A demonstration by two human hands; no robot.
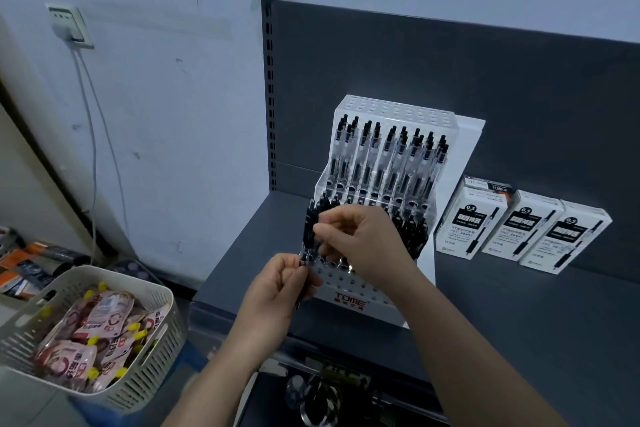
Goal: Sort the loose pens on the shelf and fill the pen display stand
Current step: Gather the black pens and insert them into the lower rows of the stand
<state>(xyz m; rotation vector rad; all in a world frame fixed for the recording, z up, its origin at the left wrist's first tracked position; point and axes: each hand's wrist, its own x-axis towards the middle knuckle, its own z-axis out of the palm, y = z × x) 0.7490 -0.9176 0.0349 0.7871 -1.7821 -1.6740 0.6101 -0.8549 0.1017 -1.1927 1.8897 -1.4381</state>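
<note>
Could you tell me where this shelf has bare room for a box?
Free: shelf before the pen boxes, right of the display stand, and a strip left of it. Crowded: the stand's front, around left hand and right hand.

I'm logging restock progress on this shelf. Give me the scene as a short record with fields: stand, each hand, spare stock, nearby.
stand: pen display stand on grey shelf; back row of pens filled, front holes look unfilled
left hand: grips black pens at their lower end
right hand: pinches one of them near its top
spare stock: three white pen boxes right of stand
nearby: basket of pouches, lower left, off the shelf
</note>
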